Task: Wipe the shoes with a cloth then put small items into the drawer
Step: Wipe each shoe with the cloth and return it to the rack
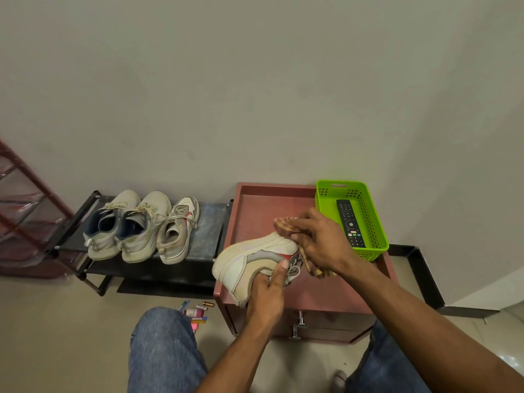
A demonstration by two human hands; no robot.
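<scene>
My left hand grips a white sneaker with a red and grey side by its collar, holding it tilted over the reddish drawer cabinet. My right hand holds a checked yellow-red cloth against the shoe's toe end; a tail of the cloth hangs below the wrist. Two drawer fronts with metal knobs are shut. Small items, among them a small bottle and flat packs, lie on the floor by my left knee.
A low black shoe rack to the left carries three pale sneakers. A green plastic basket with a black remote sits on the cabinet's back right corner. A red shelf frame stands far left.
</scene>
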